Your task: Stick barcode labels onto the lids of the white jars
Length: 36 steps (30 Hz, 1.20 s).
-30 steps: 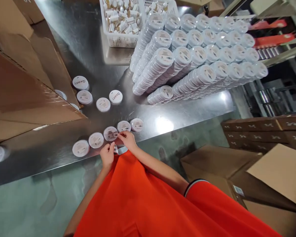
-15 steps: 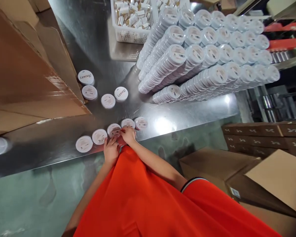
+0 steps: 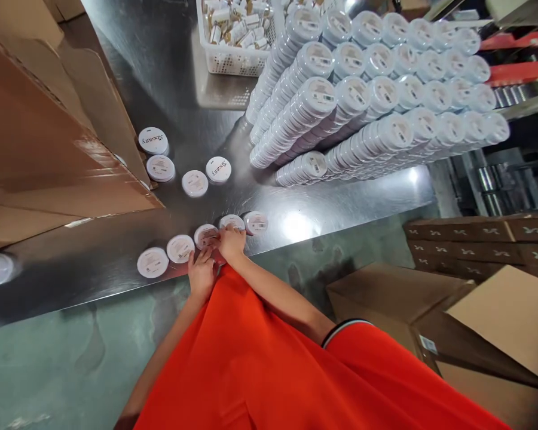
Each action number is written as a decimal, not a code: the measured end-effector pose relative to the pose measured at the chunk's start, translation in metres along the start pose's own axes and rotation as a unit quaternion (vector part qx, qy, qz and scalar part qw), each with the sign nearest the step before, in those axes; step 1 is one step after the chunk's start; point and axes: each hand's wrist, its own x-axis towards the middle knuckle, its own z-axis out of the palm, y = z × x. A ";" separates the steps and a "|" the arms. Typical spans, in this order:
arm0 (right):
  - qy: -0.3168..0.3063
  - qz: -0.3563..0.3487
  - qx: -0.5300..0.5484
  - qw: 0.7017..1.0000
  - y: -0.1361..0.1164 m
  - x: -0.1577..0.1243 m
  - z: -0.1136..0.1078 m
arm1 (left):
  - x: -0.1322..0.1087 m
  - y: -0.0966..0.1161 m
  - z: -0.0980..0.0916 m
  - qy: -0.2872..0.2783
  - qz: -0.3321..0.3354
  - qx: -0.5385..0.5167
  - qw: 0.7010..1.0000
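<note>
Round white jars with printed labels stand in a slanting row along the front edge of a metal table [image 3: 291, 206]. My left hand [image 3: 201, 273] has its fingers apart, with the fingertips by the middle jar [image 3: 205, 237] and the jar to its left [image 3: 180, 248]. My right hand [image 3: 232, 243] lies with its fingertips on the labelled top of the fourth jar [image 3: 232, 223], its thumb side toward the middle jar; it grasps nothing that I can see. The row ends with the leftmost jar [image 3: 153, 263] and the rightmost jar [image 3: 256, 223].
Behind the row are a labelled jar [image 3: 195, 183] and a "beauty" jar [image 3: 219, 170]. A large carton [image 3: 63, 149] stands left. Tall stacks of jars [image 3: 319, 94] and a white basket [image 3: 235, 61] of small bottles fill the back. An open carton [image 3: 385, 298] lies lower right.
My right hand has moved from the middle jar's label onto the top of the fourth jar. My left hand has hardly moved, and the jars stay in place.
</note>
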 end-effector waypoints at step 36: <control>-0.179 -0.099 0.563 0.801 -0.006 -0.050 0.014 | -0.026 -0.004 -0.034 0.154 -0.207 -0.457 0.851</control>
